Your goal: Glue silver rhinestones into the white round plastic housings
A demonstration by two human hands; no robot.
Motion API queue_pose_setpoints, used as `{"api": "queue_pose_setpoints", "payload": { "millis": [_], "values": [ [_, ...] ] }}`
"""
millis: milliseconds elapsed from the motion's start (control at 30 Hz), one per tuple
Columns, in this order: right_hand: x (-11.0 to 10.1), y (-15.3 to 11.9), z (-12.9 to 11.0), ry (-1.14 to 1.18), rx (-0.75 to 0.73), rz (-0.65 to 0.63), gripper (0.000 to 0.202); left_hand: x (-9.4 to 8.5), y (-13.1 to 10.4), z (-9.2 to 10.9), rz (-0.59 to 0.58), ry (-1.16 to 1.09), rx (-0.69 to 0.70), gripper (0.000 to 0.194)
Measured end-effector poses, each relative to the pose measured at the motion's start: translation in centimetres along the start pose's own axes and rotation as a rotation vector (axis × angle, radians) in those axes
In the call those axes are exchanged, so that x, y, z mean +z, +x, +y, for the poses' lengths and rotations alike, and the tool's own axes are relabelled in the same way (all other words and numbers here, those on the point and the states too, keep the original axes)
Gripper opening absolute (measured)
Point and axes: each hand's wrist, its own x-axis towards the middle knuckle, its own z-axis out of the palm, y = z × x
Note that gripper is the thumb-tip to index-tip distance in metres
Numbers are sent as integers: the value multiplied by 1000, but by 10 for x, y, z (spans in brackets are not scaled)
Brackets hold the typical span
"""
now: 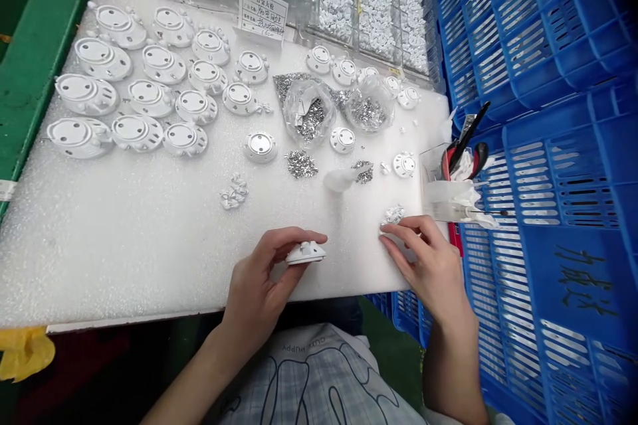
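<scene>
1. Head view looks down on my two hands at the near edge of the tabletop (124, 246), which is covered with white foam sheet, probably to keep small parts from rolling or getting scratched.
2. My left hand (264, 285) is closed around a white round housing (306, 253), thumb and fingers pinching its rim so it sits just above the foam with its flat side down.
3. My right hand (428, 265) holds nothing that I can make out; its fingers are loosely spread, the fingertips (386, 229) touching a small pile of silvery parts (393, 214) just beside the housing.
4. More piles of metal bits (300, 164) and two opened clear bags (309, 109) of them lie in the middle of the foam, within easy reach of either hand.
5. Rows of white housings (144, 96) sit at the far left, laid out in neat lines, apart from the loose ones near the bags.
6. A clear cup (448, 192) with pliers (466, 146) stands at the right edge, against the blue crates (548, 113).
7. A handwritten label card (262, 15) stands at the back, before trays of small white pieces.
</scene>
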Motion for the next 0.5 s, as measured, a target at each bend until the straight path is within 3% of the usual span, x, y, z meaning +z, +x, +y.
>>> {"api": "queue_pose_setpoints", "payload": {
  "millis": [167, 333, 500],
  "values": [
    [-1, 4, -2, -61, -61, 2, 10, -6, 3, -5, -78, -14, 42, 6],
    [0, 2, 2, -51, -80, 6, 11, 0, -1, 0, -34, -64, 20, 9],
    [0, 7, -16, 215, 57, 116, 11, 0, 0, 3, 8, -104, -48, 16]
  ]
}}
